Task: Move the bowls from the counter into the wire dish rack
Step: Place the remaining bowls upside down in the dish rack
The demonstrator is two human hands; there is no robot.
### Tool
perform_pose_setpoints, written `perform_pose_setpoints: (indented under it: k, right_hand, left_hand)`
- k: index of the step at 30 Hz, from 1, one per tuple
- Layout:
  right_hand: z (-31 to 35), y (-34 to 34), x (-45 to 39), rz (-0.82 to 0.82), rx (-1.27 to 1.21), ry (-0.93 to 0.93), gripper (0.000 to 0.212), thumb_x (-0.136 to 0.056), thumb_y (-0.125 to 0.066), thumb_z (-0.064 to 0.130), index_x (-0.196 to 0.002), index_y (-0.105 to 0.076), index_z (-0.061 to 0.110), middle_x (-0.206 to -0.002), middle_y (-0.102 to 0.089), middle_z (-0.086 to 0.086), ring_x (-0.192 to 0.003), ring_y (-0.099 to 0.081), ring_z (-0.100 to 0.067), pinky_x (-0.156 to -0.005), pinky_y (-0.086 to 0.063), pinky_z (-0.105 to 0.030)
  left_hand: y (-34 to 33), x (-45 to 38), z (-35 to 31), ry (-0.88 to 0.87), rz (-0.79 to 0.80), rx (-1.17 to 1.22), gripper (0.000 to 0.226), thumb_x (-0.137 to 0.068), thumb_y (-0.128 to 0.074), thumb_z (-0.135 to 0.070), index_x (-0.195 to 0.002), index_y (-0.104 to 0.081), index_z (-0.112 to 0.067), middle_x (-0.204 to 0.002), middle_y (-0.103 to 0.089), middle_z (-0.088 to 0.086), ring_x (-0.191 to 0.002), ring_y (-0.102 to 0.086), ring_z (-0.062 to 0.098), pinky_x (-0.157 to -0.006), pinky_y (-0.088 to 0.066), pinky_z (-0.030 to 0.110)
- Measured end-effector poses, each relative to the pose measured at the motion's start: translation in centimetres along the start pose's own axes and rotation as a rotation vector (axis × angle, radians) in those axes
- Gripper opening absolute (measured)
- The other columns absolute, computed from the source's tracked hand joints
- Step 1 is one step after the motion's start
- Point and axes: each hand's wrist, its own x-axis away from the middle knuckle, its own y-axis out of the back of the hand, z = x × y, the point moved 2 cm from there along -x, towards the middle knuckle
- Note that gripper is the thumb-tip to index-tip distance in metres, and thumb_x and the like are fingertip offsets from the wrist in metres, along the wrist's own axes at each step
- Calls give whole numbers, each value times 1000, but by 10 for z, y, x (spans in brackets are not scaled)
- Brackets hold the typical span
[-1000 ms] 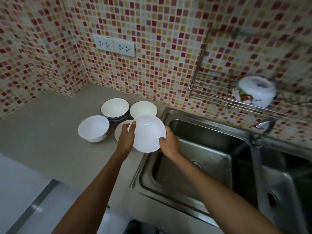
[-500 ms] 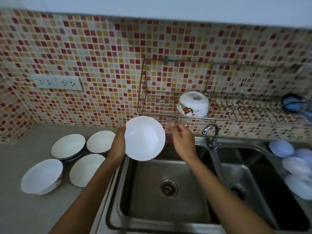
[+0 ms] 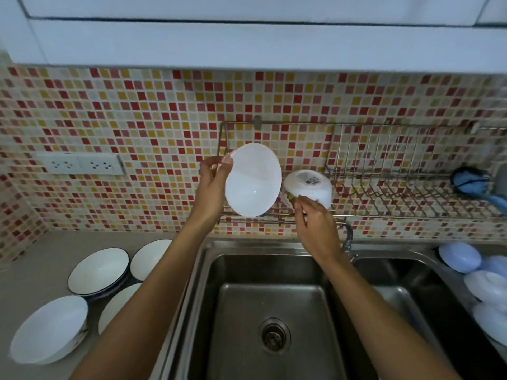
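On the grey counter (image 3: 41,250) at my far left four bowls wait: a plain white one (image 3: 49,329) tipped toward me, a dark-rimmed one (image 3: 98,271), and two more (image 3: 151,257) (image 3: 118,305) partly behind my forearm. All look like glazed ceramic, smooth and slick.

My left hand (image 3: 211,187) grips the white bowl (image 3: 253,179) by its rim, thumb inside the lip, fingers behind. The bowl is held on edge in front of the left end of the rack (image 3: 411,193), its hollow facing me. It is glossy and thin-walled, so I judge a pinch at one point of the rim is a weak hold; I should keep it firm until the rim rests on wire.

To set it well, I would turn the mouth downward and lower it into the free space left of the upturned bowl (image 3: 308,187), which already sits in the rack foot up, with a printed band near its rim. My right hand (image 3: 315,229) has its fingertips at that bowl's lower edge; whether it grips or only steadies it I cannot tell. Nudging it right would make room and spare a clink of glaze on glaze.

The rack is thin steel wire, shiny, fixed to mosaic tile above the steel sink (image 3: 274,311). Its bars are narrow, so a round rim could slide.
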Motion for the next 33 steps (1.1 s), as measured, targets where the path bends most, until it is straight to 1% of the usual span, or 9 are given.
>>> perform_pose_setpoints:
  k: [4, 7, 10, 12, 16, 21, 28, 30, 33]
  right_hand:
    - [-17, -19, 12, 26, 207, 82, 44, -99, -37, 28, -127, -59, 2, -131, -59, -14, -125, -55, -24, -115, -30, -43]
    - [-19, -29, 21, -28, 257, 103, 44, -98, -36, 26, -132, -54, 2, -137, -54, -13, -133, -46, -23, -117, -26, -43]
    - [-20, -35, 23, -89, 252, 102, 42, -97, -41, 22, -132, -54, 2, -138, -53, -13, -136, -42, -22, -119, -21, -40]
    - [-21, -37, 24, -108, 256, 109, 41, -96, -44, 21, -132, -54, 2, -138, -53, -13, -136, -42, -22, -119, -20, -40]
    - [-22, -37, 23, -137, 251, 123, 39, -94, -48, 19, -128, -58, 3, -134, -57, -13, -132, -47, -22, -118, -22, -40]
    - [-21, -36, 21, -168, 239, 111, 35, -94, -50, 20, -122, -63, 4, -128, -62, -12, -126, -54, -20, -117, -25, -38]
    - [-20, -34, 18, -190, 261, 103, 31, -93, -53, 20, -115, -68, 4, -118, -68, -12, -115, -62, -20, -111, -37, -39]
    - [-20, -34, 17, -185, 271, 103, 31, -94, -51, 22, -114, -68, 5, -117, -69, -11, -114, -63, -20, -111, -37, -39]
    - [-19, -34, 18, -183, 274, 102, 34, -95, -48, 23, -114, -68, 5, -117, -69, -11, -114, -63, -20, -110, -39, -40]
  left_hand:
    - [-19, -14, 2, -120, 33, -150, 53, -88, -59, -42, -133, -35, -28, -133, -42, -2, -114, -50, 17, -79, -52, 20]
    - [-35, -22, 15, -275, 46, -468, 71, -76, -73, -42, -136, -38, -24, -136, -40, 4, -121, -43, 17, -95, -46, 29]
    - [-47, -27, 33, -426, 124, -738, 77, -72, -77, -42, -137, -41, -21, -136, -41, 8, -124, -37, 23, -104, -38, 36]
    - [-52, -32, 42, -488, 167, -867, 77, -71, -76, -44, -137, -43, -20, -135, -43, 10, -123, -38, 27, -105, -37, 40]
    - [-63, -39, 53, -496, 234, -1078, 80, -72, -74, -44, -141, -39, -21, -138, -43, 9, -126, -35, 30, -108, -30, 42]
    - [-70, -44, 54, -465, 282, -1121, 80, -72, -77, -39, -142, -40, -23, -141, -40, 8, -128, -33, 31, -109, -29, 42]
    - [-73, -42, 52, -419, 319, -1042, 79, -72, -80, -28, -141, -42, -22, -142, -39, 8, -130, -30, 30, -111, -29, 44]
    - [-72, -41, 54, -414, 323, -1023, 72, -75, -78, -26, -139, -45, -20, -141, -41, 9, -129, -31, 30, -110, -31, 43]
    - [-72, -37, 59, -430, 324, -989, 52, -84, -69, -17, -134, -54, -17, -137, -46, 10, -128, -33, 28, -110, -33, 41]
